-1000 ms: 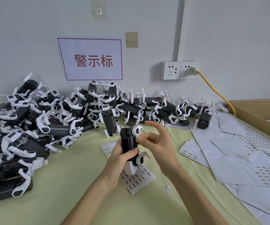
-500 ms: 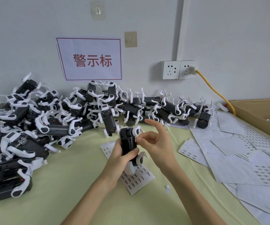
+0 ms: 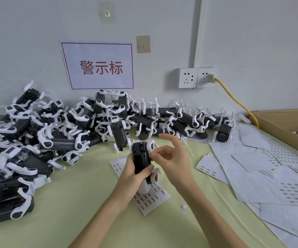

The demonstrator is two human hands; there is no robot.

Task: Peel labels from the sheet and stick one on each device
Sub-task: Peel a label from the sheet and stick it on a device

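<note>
Right hand (image 3: 173, 158) nearer device (image 3: 142, 158).

A small assembly or packing workshop is indicated — dozens of identical black-and-white devices (image 3: 58, 140) are heaped along the left and centre of the desk (image 3: 76, 203). Used label sheets (image 3: 262, 172) are strewn at the right, a cardboard box (image 3: 284, 126) is seen at the right edge, and a red-lettered sign (image 3: 98, 66) is taped to the wall.
</note>
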